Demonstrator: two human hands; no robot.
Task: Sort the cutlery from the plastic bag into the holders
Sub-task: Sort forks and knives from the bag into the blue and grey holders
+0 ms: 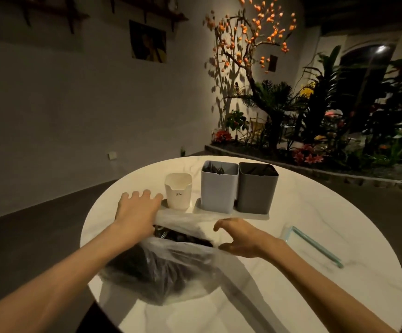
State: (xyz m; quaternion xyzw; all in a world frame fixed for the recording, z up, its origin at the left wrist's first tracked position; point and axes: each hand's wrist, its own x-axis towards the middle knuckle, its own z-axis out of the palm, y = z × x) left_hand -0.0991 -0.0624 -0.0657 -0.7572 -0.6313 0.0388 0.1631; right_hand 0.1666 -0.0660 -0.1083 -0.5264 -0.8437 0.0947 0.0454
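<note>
Bag: plastic bag (166, 267) lower centre on white bench (291, 284), mouth open, dark cutlery (180, 236) inside.
L hand (136, 210): fingers straight, pressing bag's far rim.
R hand (240, 236): grip curled, pinching bag's near-right rim.
Holders: white holder (178, 191), light-grey holder (219, 186), dark-grey holder (256, 187) in row, frame centre.

Thin translucent crinkled plastic bag (171, 265), matt plastic holders (219, 188), glossy marbled table (315, 212)

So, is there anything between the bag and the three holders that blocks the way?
Nothing visible does. The plastic bag lies just before the cream holder, light grey holder and dark grey holder.
</note>
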